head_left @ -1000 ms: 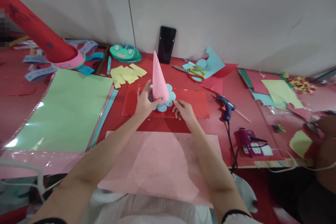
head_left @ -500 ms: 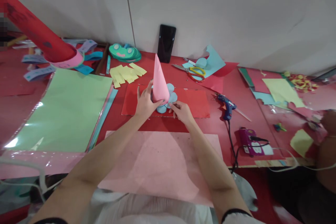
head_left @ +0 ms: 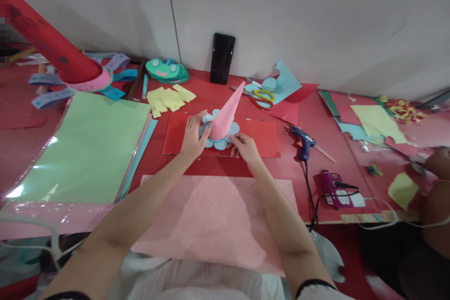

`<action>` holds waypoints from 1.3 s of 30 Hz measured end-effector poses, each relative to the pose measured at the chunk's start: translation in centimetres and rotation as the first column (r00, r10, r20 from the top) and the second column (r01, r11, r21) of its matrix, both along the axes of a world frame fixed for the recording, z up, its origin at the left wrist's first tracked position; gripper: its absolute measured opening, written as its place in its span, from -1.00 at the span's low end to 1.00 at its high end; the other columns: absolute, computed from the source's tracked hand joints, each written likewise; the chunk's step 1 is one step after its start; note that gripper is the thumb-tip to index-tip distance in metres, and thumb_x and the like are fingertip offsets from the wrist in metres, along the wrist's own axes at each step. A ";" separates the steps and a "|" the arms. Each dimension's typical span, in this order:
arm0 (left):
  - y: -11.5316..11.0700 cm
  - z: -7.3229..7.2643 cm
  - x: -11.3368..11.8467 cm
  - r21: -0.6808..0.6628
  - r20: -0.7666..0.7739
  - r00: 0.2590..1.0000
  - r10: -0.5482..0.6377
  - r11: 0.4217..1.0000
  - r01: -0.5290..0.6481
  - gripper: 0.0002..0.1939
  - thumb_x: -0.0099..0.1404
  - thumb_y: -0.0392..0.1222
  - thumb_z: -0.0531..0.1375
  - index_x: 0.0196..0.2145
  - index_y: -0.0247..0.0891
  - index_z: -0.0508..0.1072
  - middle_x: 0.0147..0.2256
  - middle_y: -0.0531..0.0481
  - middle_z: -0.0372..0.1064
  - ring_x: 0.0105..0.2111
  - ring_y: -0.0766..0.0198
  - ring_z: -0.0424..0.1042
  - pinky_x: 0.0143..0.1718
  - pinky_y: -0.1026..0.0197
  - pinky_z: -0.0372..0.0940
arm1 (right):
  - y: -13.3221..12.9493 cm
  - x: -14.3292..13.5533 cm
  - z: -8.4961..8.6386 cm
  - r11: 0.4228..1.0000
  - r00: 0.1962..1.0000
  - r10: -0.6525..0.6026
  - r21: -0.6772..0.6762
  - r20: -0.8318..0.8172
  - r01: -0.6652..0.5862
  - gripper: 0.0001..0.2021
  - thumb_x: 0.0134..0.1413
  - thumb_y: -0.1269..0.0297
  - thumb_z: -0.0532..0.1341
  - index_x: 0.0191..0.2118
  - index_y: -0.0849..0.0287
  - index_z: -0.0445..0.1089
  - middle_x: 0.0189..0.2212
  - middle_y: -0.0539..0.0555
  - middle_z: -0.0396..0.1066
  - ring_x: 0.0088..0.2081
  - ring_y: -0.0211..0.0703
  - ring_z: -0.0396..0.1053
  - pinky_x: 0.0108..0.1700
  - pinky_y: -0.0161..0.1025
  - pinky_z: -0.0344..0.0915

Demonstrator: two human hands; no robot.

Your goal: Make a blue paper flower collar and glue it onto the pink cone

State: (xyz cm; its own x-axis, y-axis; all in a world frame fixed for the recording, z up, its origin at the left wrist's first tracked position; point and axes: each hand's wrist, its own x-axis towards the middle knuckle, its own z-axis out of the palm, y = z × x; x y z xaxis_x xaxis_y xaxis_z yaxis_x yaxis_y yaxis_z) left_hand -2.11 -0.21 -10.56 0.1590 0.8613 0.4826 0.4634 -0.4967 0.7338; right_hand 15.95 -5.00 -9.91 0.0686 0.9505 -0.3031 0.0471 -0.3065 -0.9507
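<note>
A pink paper cone (head_left: 225,119) stands tilted, its tip leaning to the right and away from me. Light-blue round paper petals (head_left: 221,144) ring its base. My left hand (head_left: 194,137) grips the left side of this piece, with the thumb by the cone's base and the fingers around the left petals. On the right, the fingertips of my right hand (head_left: 245,145) pinch the edge of a blue petal. Beneath both hands lies a red cardboard sheet (head_left: 262,137); a pink paper sheet (head_left: 214,211) is spread nearer to me.
Scissors (head_left: 262,98) and blue scraps lie behind, right of a phone (head_left: 222,58) leaning on the wall. A glue gun (head_left: 305,143) with its cord is at right, by a purple box (head_left: 335,190). Green paper (head_left: 91,145) lies left. Another person's arm (head_left: 438,197) shows far right.
The cone has tipped from nearly upright to leaning right, and more of the petals now show. My left hand has shifted slightly left; my right hand stays at the right petals.
</note>
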 end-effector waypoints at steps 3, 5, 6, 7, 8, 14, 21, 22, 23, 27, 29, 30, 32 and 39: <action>0.6 -0.5 -0.2 -0.051 0.154 0.986 0.067 0.997 -0.060 -0.60 0.33 -0.01 0.07 0.08 -0.16 0.25 0.10 -0.20 0.26 -0.05 0.14 0.41 -0.03 0.03 0.33 | 0.0 0.0 0.1 1.000 1.000 -0.012 -0.015 -0.011 0.011 -0.71 -0.07 0.02 0.23 -0.41 0.16 0.26 -0.57 -0.05 0.41 -0.70 -0.40 0.30 -0.76 -0.49 0.08; 1.0 -0.9 -0.4 -0.122 0.187 0.975 0.117 0.988 -0.095 -0.57 0.28 -0.06 0.14 0.08 -0.13 0.25 0.09 -0.17 0.27 -0.23 0.23 0.46 -0.18 0.11 0.39 | 0.0 0.0 0.2 1.000 1.000 -0.019 -0.019 -0.016 0.019 -0.70 -0.07 0.02 0.23 -0.40 0.16 0.26 -0.57 -0.06 0.40 -0.70 -0.39 0.31 -0.77 -0.48 0.09; 1.2 -1.1 -0.4 -0.153 0.192 0.973 0.126 0.983 -0.097 -0.55 0.24 -0.10 0.17 0.08 -0.12 0.25 0.07 -0.15 0.30 -0.32 0.28 0.46 -0.23 0.14 0.40 | 0.0 0.0 0.2 0.999 1.000 -0.024 -0.021 -0.018 0.024 -0.70 -0.07 0.02 0.24 -0.40 0.16 0.26 -0.57 -0.06 0.39 -0.70 -0.38 0.32 -0.77 -0.48 0.09; 1.3 -1.2 -0.5 -0.179 0.197 0.972 0.126 0.980 -0.091 -0.53 0.22 -0.15 0.19 0.08 -0.11 0.26 0.05 -0.11 0.33 -0.40 0.33 0.44 -0.28 0.17 0.40 | 0.0 0.0 0.3 0.999 0.999 -0.029 -0.026 -0.019 0.029 -0.70 -0.06 0.02 0.24 -0.39 0.16 0.26 -0.57 -0.06 0.39 -0.70 -0.38 0.32 -0.77 -0.47 0.09; 1.4 -1.4 -0.5 -0.200 0.209 0.970 0.121 0.977 -0.079 -0.51 0.19 -0.19 0.19 0.08 -0.10 0.26 0.02 -0.09 0.36 -0.46 0.38 0.42 -0.32 0.19 0.39 | 0.0 0.0 0.4 0.999 0.999 -0.037 -0.031 -0.019 0.036 -0.69 -0.06 0.01 0.23 -0.38 0.16 0.26 -0.58 -0.06 0.39 -0.70 -0.37 0.33 -0.77 -0.47 0.10; 1.6 -1.5 -0.4 -0.272 0.355 0.932 0.067 0.962 0.034 -0.48 0.10 -0.31 0.17 0.05 -0.07 0.29 -0.03 -0.03 0.41 -0.54 0.43 0.37 -0.48 0.27 0.36 | 0.0 0.0 0.7 0.998 0.998 -0.049 -0.046 -0.029 0.048 -0.66 -0.09 -0.04 0.25 -0.38 0.14 0.25 -0.63 -0.11 0.32 -0.70 -0.35 0.34 -0.75 -0.47 0.13; 1.2 -0.5 -0.3 -0.227 0.368 0.930 0.018 0.971 0.071 -0.54 0.15 -0.22 0.20 0.03 -0.04 0.30 0.00 -0.02 0.40 -0.56 0.45 0.32 -0.50 0.27 0.35 | -0.1 0.2 0.9 0.998 0.993 -0.061 0.015 -0.104 0.063 -0.63 -0.17 -0.06 0.29 -0.39 0.13 0.25 -0.67 -0.15 0.27 -0.67 -0.36 0.33 -0.71 -0.47 0.13; 1.1 -0.3 -0.3 -0.211 0.363 0.932 0.005 0.974 0.076 -0.55 0.17 -0.18 0.21 0.03 -0.03 0.29 0.01 -0.03 0.39 -0.55 0.44 0.34 -0.49 0.26 0.35 | -0.1 0.2 0.9 0.997 0.992 -0.065 0.022 -0.108 0.067 -0.63 -0.16 -0.05 0.29 -0.38 0.13 0.25 -0.67 -0.15 0.28 -0.67 -0.36 0.34 -0.70 -0.46 0.14; 1.0 -0.1 -0.3 -0.195 0.359 0.933 -0.010 0.977 0.085 -0.55 0.19 -0.13 0.21 0.04 -0.03 0.27 0.02 -0.04 0.38 -0.51 0.42 0.37 -0.46 0.24 0.37 | -0.1 0.2 0.9 0.997 0.991 -0.069 0.030 -0.111 0.073 -0.63 -0.15 -0.05 0.28 -0.36 0.13 0.26 -0.66 -0.15 0.29 -0.66 -0.35 0.34 -0.69 -0.46 0.15; 0.5 0.5 -0.4 -0.097 0.425 0.900 -0.094 0.984 0.149 -0.60 0.29 -0.01 0.12 0.06 -0.07 0.23 0.03 -0.10 0.36 -0.15 0.20 0.46 -0.20 0.14 0.41 | -0.2 0.1 0.9 0.989 0.984 -0.112 0.076 -0.142 0.123 -0.61 -0.09 -0.02 0.25 -0.19 0.11 0.29 -0.63 -0.15 0.31 -0.64 -0.35 0.33 -0.65 -0.44 0.17; 0.3 0.6 -0.5 -0.051 0.488 0.862 -0.137 0.981 0.185 -0.64 0.33 -0.08 0.07 0.07 -0.07 0.22 0.04 -0.11 0.36 0.02 0.14 0.38 -0.10 0.10 0.39 | -0.2 0.2 0.8 0.985 0.975 -0.144 0.070 -0.167 0.157 -0.57 -0.07 -0.02 0.24 -0.11 0.10 0.28 -0.63 -0.15 0.31 -0.63 -0.35 0.33 -0.63 -0.43 0.17; 0.3 0.6 -0.6 -0.037 0.514 0.844 -0.153 0.979 0.200 -0.65 0.32 -0.14 0.06 0.07 -0.07 0.23 0.04 -0.10 0.37 0.06 0.13 0.35 -0.08 0.09 0.38 | -0.2 0.2 0.8 0.983 0.970 -0.159 0.064 -0.186 0.173 -0.56 -0.07 -0.03 0.24 -0.09 0.09 0.28 -0.62 -0.14 0.32 -0.61 -0.35 0.34 -0.62 -0.43 0.18; 0.6 0.3 -0.7 -0.025 0.545 0.821 -0.172 0.975 0.221 -0.64 0.28 -0.23 0.09 0.04 -0.08 0.25 0.04 -0.08 0.37 0.03 0.14 0.38 -0.10 0.11 0.39 | -0.1 0.4 0.8 0.978 0.955 -0.179 0.065 -0.236 0.199 -0.55 -0.05 -0.04 0.23 -0.07 0.08 0.30 -0.56 -0.11 0.37 -0.58 -0.33 0.36 -0.61 -0.41 0.18; 1.4 -0.8 -0.5 -0.068 0.401 0.882 -0.247 0.952 0.297 -0.52 0.17 -0.26 0.22 0.05 -0.14 0.27 0.11 -0.16 0.29 -0.08 0.14 0.46 -0.11 0.10 0.40 | 0.3 0.9 0.4 0.979 0.905 -0.145 0.074 -0.400 0.189 -0.54 0.04 -0.17 0.10 -0.09 0.06 0.34 -0.52 -0.05 0.45 -0.57 -0.25 0.36 -0.62 -0.33 0.17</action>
